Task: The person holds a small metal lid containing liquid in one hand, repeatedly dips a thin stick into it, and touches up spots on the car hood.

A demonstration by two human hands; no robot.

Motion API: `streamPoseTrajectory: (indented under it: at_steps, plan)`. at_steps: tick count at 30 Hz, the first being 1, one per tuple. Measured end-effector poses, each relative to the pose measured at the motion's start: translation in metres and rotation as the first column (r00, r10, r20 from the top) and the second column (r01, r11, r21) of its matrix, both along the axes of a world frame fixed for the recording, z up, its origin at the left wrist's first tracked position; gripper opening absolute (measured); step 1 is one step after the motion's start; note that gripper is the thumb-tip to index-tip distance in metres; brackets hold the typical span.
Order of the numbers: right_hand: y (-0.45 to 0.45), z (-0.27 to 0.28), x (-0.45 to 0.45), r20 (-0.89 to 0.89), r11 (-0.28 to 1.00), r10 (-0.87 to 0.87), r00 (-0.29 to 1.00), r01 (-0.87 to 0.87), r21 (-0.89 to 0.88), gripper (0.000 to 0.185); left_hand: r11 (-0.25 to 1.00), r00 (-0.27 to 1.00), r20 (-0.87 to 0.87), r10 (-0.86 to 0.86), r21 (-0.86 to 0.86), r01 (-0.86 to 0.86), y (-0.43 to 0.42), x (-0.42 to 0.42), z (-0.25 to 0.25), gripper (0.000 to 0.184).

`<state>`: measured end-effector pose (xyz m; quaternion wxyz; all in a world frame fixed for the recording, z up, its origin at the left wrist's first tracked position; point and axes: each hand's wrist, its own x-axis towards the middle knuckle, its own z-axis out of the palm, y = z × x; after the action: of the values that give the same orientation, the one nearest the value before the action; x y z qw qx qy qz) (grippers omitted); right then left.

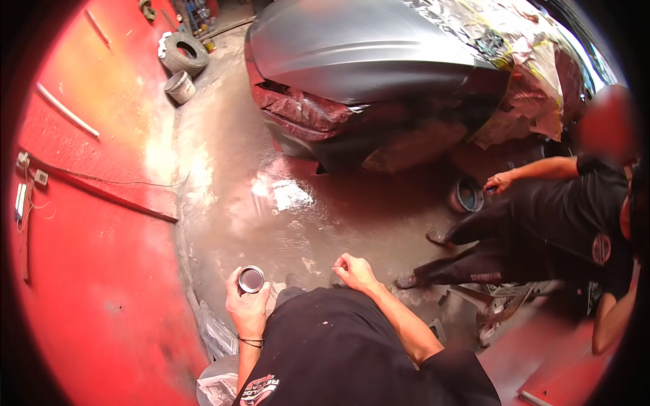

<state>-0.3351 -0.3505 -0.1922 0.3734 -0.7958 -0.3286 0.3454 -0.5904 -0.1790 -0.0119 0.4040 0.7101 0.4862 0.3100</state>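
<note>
My left hand [245, 304] is wrapped round a small open can [251, 279] at the lower left of centre; dark contents show inside its bright rim. Nearer the middle, my right hand [355, 272] is raised in front of my dark shirt, its fingers curled together. Whether anything small is between those fingers cannot be made out. The two hands are apart, both over the wet-looking floor [298, 230].
A grey car [352, 54] with masking paper [538, 74] stands ahead. At the right, a co-worker [548, 210] in dark clothes has one hand near a bucket [467, 195]. Along the red wall [101, 257] are a tyre [185, 54] and a white bucket [180, 88].
</note>
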Motion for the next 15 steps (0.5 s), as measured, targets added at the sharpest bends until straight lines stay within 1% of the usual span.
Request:
streamPoseTrajectory:
  at_steps: [2,8,11,14,15]
  plan:
    - [-0.009,-0.007,-0.001,-0.026,0.999,-0.009,1.0,0.008,-0.05,0.026,1.0,1.0,0.001,-0.009,0.026,0.009,0.002,-0.006,-0.003,0.072]
    - [-0.041,-0.049,-0.008,0.083,0.957,-0.157,0.984,0.173,-0.232,0.025,1.0,1.0,0.001,0.001,0.024,-0.001,0.023,-0.014,-0.006,0.072]
    - [-0.056,-0.074,-0.014,0.146,0.921,-0.25,0.957,0.282,-0.268,0.023,1.0,1.0,0.024,-0.013,0.028,0.013,0.047,-0.019,-0.008,0.072]
    - [-0.064,-0.095,-0.029,0.236,0.877,-0.352,0.906,0.407,-0.255,0.024,0.995,0.999,0.0,-0.052,0.083,0.052,0.083,-0.027,-0.013,0.072]
    - [-0.064,-0.099,-0.038,0.228,0.859,-0.387,0.894,0.439,-0.262,0.022,0.993,0.998,-0.007,-0.068,0.094,0.069,0.095,-0.028,-0.013,0.072]
